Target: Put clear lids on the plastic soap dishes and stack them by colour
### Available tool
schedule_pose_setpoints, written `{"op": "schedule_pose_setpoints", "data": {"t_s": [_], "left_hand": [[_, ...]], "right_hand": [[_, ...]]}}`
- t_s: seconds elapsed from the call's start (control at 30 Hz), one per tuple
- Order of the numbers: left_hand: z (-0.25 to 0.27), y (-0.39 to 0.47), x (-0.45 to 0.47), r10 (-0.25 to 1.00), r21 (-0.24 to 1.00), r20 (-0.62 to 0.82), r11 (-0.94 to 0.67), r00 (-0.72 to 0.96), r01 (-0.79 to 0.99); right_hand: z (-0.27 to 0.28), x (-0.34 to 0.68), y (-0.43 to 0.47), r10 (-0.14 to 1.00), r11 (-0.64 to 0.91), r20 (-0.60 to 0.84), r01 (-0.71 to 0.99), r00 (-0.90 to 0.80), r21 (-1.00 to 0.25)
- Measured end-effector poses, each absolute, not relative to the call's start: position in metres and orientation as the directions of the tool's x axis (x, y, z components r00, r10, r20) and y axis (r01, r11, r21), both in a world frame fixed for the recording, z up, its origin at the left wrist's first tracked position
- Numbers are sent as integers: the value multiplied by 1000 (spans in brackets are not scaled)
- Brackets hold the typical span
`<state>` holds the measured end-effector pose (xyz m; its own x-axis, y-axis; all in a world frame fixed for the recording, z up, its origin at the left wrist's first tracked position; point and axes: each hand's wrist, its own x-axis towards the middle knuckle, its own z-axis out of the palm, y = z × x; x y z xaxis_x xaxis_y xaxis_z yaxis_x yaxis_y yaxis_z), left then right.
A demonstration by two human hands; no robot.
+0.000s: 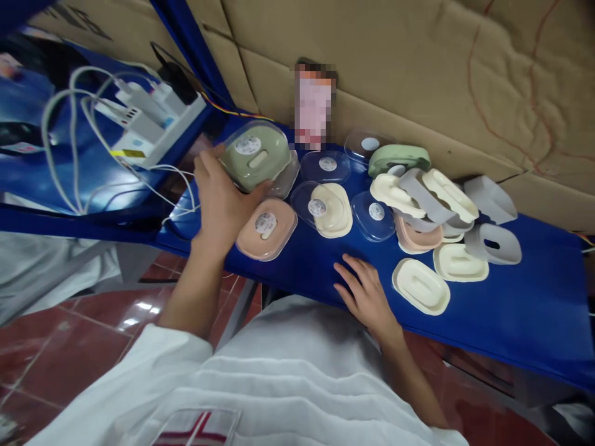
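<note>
Curls left hand (222, 201) partway around green box (275, 144), far left on blue table (309, 269); cannot tell if gripping. Holds right hand (365, 292) loosely open, empty. Seems to be positioning; next calls for steadiness.

Brown cardboard (418, 62) walls off a cramped workspace from 11 to 3 o'clock, its surface creased, with thin reddish lines (470, 62) curving down it toward 2 o'clock. Large dark lettering (86, 21) marks another stretch of board at 10 o'clock, beyond a slanting blue post (186, 56) near 11. A blue-topped table (525, 303) runs from the center toward 4 o'clock, a gray leg (238, 314) angling down near 7, while a second blue surface (28, 176) gleams near 9. Below, dark red floor tiles (60, 347) meet at paler joints, bright light reflections (145, 305) glinting at 8 o'clock.
</note>
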<state>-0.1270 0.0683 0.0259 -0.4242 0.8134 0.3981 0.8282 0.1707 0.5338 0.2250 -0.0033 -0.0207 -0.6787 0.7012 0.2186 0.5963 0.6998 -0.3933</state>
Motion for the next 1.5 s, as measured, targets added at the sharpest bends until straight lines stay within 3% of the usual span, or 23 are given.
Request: {"op": "schedule_pose_setpoints", "data": {"t_s": [0.2, 0.4, 0.57, 0.83, 0.93, 1.17, 1.3, 1.5], "left_hand": [[22, 82, -124, 855, 503, 366, 150, -367, 851], [22, 41, -121, 873, 485, 361, 124, -327, 866], [6, -17, -92, 932, 518, 203, 158, -300, 841], [0, -35, -65, 852, 412, 216, 364, -478, 835], [5, -31, -69, 856, 435, 252, 317, -452, 843], [14, 26, -126, 871, 606, 370, 37, -323, 795], [19, 56, -135, 910, 641, 271, 72, -313, 764], [19, 59, -132, 902, 573, 306, 83, -306, 815]], "right_hand": [[-24, 224, 1, 727, 669, 195, 618, -658, -411], [-23, 224, 3, 721, 667, 171, 604, -672, -437], [-23, 223, 6, 733, 643, 146, 607, -664, -467], [-22, 223, 7, 717, 660, 149, 596, -681, -456], [-22, 222, 7, 723, 657, 158, 599, -673, -457], [-22, 222, 6, 727, 652, 141, 613, -671, -446], [-24, 222, 5, 734, 647, 150, 615, -662, -451], [-22, 220, 4, 744, 637, 158, 616, -650, -463]]}}
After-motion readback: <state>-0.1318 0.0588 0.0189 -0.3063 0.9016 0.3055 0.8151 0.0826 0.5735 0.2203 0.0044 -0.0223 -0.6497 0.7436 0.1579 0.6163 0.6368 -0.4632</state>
